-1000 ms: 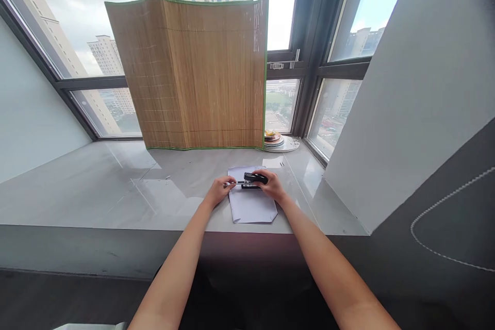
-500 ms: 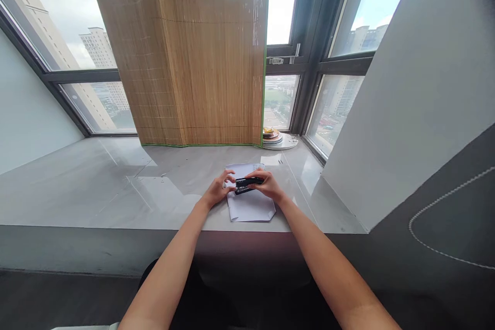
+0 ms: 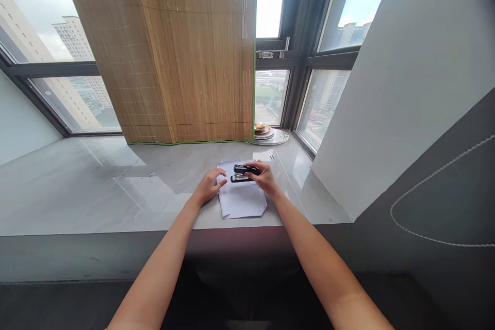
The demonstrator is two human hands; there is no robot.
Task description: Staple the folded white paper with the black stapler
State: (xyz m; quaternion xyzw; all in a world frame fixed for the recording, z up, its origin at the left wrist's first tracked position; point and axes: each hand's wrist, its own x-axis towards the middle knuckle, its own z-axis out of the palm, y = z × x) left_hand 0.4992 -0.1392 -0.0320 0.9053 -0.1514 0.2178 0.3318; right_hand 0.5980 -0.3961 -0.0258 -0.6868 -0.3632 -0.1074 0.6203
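Observation:
A black stapler [image 3: 240, 178] lies sideways over the upper part of a white paper stack [image 3: 243, 201], its jaw pointing left. My right hand [image 3: 265, 177] grips the stapler's right end, thumb below and fingers over the top. Just left of the stapler, my left hand [image 3: 211, 184] is at the paper's left edge with thumb and fingers apart and nothing between them. The paper rests on a grey tiled sill [image 3: 162, 206], near its front edge. One lower corner of the paper looks folded or cut.
A bamboo mat [image 3: 193, 67] with green edging stands against the window behind. Several stacked plates [image 3: 264, 133] sit at the mat's right foot. A small white slip [image 3: 263, 155] lies beyond the paper. To the right, a white wall [image 3: 371, 87] slants down, with a beaded cord [image 3: 410, 189] hanging.
My left hand has drawn away from the stapler's front end, leaving a gap. The stapler in my right hand has moved slightly away from me over the paper. The view has shifted right.

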